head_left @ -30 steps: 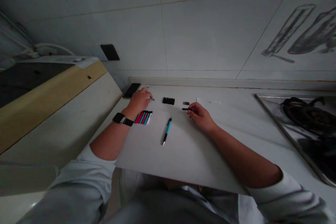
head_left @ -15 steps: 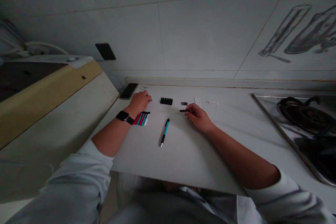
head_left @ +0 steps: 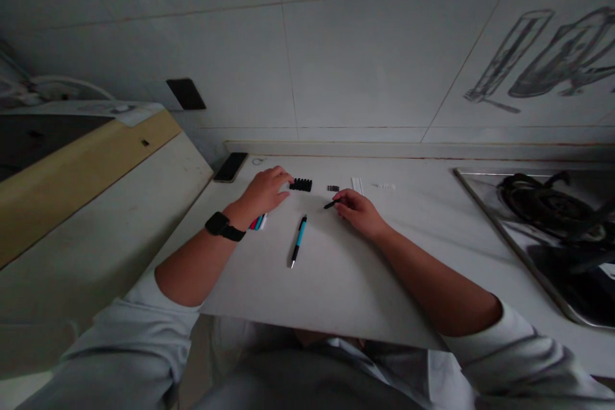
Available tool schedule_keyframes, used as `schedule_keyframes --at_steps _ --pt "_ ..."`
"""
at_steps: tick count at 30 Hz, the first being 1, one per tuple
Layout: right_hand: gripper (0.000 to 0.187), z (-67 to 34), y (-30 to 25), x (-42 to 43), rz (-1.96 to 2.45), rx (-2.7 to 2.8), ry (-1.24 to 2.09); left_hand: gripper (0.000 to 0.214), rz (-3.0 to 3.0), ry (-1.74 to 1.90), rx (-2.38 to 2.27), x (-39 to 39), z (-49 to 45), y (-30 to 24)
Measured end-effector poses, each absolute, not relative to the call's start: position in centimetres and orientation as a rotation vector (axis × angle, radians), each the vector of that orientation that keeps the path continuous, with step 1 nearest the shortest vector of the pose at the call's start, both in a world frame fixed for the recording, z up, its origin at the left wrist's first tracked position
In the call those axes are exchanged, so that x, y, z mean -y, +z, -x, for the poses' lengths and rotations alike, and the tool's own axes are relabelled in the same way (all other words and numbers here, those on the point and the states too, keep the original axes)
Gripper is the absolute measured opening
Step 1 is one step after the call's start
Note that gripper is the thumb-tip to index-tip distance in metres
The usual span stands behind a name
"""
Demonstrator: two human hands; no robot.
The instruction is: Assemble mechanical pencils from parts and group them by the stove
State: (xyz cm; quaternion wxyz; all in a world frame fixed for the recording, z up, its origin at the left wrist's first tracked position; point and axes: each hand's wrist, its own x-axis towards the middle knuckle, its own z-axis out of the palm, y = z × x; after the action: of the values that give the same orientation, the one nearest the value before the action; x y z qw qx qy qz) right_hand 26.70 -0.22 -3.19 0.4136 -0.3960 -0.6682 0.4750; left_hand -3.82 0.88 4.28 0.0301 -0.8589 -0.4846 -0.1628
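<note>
My left hand point(head_left: 266, 189), with a black watch point(head_left: 218, 224) on its wrist, reaches to a row of small black cylindrical pieces point(head_left: 302, 185). Its fingertips are at the row's left end, thumb apart from the fingers; I cannot tell whether they touch. Partly hidden under that wrist are red, blue and white pen barrels point(head_left: 260, 223). In the pinched fingers of my right hand point(head_left: 355, 210) is a slim black pen part point(head_left: 330, 204), tip pointing left. Between the hands and nearer me lies a blue and black pen point(head_left: 298, 241).
Beyond my right hand lie small dark pieces point(head_left: 332, 188), thin white sticks point(head_left: 357, 185) and small whitish parts point(head_left: 385, 186). A phone point(head_left: 231, 167) and a ring-shaped item point(head_left: 258, 161) are at the back left. A gas stove point(head_left: 542, 230) borders the right, a large pale appliance point(head_left: 120, 205) the left.
My left hand has moved right, from beside the phone to the row of black pieces, its wrist now covering more barrels. The black part in my right hand has tilted tip-down.
</note>
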Motion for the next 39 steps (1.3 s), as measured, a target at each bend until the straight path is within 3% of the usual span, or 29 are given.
schedule_keyframes --at_steps 6,14,22,33,39 --pt "0.029 -26.4 -2.2 0.6 0.913 1.645 1.398 0.046 3.048 -0.580 1.005 0.6 -2.5 4.2" --pt "0.047 -26.3 -2.5 0.3 0.901 1.530 1.470 0.054 3.112 -0.640 0.922 0.3 -4.1 3.8" --pt "0.042 -26.5 -2.5 0.3 0.996 1.557 1.269 0.047 2.892 -0.716 1.248 -4.3 -2.4 2.6" --pt "0.037 -26.8 -3.3 0.1 1.007 1.657 1.204 0.041 2.759 -0.332 1.543 -7.8 -2.4 -0.1" --pt "0.037 -26.8 -3.2 0.2 1.015 1.673 1.191 0.044 2.724 -0.300 1.592 -7.8 -2.2 -0.2"
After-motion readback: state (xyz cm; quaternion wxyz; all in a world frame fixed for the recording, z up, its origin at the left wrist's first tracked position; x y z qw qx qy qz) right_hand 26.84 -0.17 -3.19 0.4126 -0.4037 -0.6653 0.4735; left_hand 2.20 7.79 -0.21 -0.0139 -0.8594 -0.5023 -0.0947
